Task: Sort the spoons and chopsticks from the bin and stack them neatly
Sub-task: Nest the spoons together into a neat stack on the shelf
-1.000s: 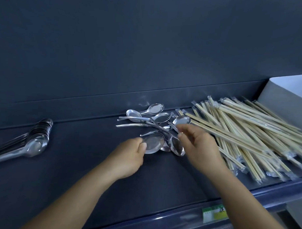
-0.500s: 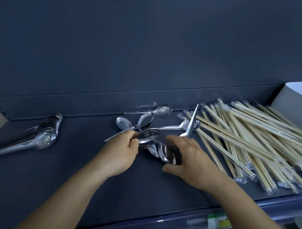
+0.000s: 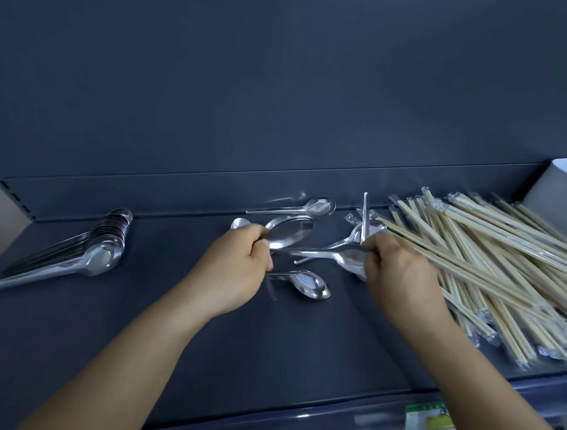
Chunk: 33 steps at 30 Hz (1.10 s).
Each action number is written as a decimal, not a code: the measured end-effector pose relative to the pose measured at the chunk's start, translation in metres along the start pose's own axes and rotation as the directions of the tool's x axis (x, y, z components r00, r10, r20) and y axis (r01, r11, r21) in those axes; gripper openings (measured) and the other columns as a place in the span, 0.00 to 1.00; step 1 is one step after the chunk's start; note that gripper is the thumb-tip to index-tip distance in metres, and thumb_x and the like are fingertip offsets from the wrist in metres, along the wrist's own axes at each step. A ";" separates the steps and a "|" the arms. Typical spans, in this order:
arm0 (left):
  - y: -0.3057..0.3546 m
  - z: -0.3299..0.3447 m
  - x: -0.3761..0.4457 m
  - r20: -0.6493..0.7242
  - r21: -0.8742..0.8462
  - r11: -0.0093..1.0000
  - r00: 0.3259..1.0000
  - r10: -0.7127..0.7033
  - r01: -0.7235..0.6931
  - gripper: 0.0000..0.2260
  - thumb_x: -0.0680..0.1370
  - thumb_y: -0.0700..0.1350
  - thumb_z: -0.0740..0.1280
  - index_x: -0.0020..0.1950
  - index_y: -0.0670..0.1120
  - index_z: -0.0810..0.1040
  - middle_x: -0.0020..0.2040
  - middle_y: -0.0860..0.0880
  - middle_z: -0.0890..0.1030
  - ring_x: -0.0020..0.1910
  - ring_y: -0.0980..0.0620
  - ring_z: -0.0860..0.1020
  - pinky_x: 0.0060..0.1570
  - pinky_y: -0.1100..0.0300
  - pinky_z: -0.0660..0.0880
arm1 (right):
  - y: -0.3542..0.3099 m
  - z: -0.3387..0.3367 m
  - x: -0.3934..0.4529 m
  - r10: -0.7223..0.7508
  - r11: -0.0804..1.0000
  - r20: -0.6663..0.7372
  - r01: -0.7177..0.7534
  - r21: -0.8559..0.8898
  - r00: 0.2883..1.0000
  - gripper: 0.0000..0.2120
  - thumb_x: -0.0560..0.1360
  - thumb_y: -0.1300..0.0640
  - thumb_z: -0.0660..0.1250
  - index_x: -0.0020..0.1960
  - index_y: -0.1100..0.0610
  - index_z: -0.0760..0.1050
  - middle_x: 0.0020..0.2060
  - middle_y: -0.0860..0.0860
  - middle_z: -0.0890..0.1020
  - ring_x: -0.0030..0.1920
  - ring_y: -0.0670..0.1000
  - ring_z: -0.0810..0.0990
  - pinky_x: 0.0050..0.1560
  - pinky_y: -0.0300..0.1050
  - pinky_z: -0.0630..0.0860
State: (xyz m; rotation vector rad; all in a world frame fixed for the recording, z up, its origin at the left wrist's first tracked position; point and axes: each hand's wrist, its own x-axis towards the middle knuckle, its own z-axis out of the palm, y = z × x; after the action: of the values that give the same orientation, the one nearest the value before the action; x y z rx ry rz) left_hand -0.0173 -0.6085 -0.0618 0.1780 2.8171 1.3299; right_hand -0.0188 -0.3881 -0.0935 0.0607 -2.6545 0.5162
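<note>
The loose spoons [image 3: 312, 281] lie in the middle of the dark shelf [image 3: 174, 355], between the two hands, and they are the work in hand. The left hand [image 3: 232, 271] has its fingers [image 3: 258, 243] curled round the handle end of a small nested bundle of spoons [image 3: 289, 236], bowls fitted one into the next; holding them by the handles keeps the bowls aligned so the next one can slide in. The right hand [image 3: 399, 276] has its fingers clamped on a clutch of spoons [image 3: 348, 257] whose handles point several ways, one sticking straight up; I judge these are freshly gathered and not yet turned to match. One single spoon [image 3: 318, 206] lies flat near the shelf's back edge, another sits just behind the left hand, and one rests bowl-down toward the front, just beside the left hand.

At the shelf's left end the finished stack of spoons [image 3: 97, 256] lies on its side, bowls nested tightly and handles all running to the left edge, which is plainly the pattern the held bundle should join. At the right end the wrapped chopsticks [image 3: 486, 273] lie in a loose fan, roughly parallel but overlapping and not squared up, so that half of the sorting looks unfinished. A pale bin [image 3: 556, 189] stands at the far right corner, and a green label [image 3: 429, 417] sits on the shelf's front lip.
</note>
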 end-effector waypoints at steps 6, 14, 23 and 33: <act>0.017 0.005 0.013 0.057 0.047 0.999 0.998 -0.017 0.014 0.11 0.81 0.43 0.53 0.48 0.49 0.74 0.43 0.56 0.80 0.40 0.55 0.78 0.38 0.62 0.73 | -0.002 -0.009 0.007 -0.049 0.946 -0.008 0.049 0.321 0.999 0.09 0.72 0.66 0.66 0.43 0.52 0.76 0.41 0.50 0.77 0.38 0.43 0.74 0.41 0.28 0.67; 0.027 0.042 0.016 0.420 -0.107 0.990 0.907 -0.038 0.091 0.10 0.81 0.46 0.54 0.43 0.49 0.70 0.42 0.51 0.82 0.22 0.60 0.72 0.27 0.63 0.68 | -0.002 0.000 0.011 0.061 0.914 0.050 -0.076 0.398 0.997 0.12 0.71 0.60 0.70 0.37 0.48 0.69 0.38 0.50 0.78 0.38 0.49 0.77 0.41 0.38 0.71; 0.022 0.042 0.039 0.197 0.064 0.997 0.979 -0.045 0.033 0.11 0.80 0.43 0.53 0.40 0.44 0.68 0.35 0.54 0.79 0.28 0.57 0.70 0.28 0.64 0.67 | 0.035 0.002 0.008 0.223 0.972 0.229 -0.198 -0.128 0.948 0.18 0.72 0.48 0.68 0.59 0.53 0.72 0.53 0.53 0.78 0.53 0.57 0.77 0.45 0.45 0.69; 0.044 0.045 0.048 0.097 0.098 0.988 0.989 0.109 -0.119 0.11 0.79 0.42 0.54 0.41 0.41 0.72 0.27 0.57 0.76 0.21 0.60 0.68 0.21 0.68 0.62 | 0.050 -0.016 0.017 0.195 0.981 -0.020 -0.195 0.022 0.981 0.01 0.74 0.59 0.65 0.45 0.56 0.75 0.40 0.53 0.80 0.40 0.58 0.78 0.37 0.44 0.66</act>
State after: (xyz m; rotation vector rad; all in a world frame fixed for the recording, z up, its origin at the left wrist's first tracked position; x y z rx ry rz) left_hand -0.0573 -0.5406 -0.0547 0.3976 2.8381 1.1613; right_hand -0.0341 -0.3349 -0.0901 -0.2005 -2.6482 0.6031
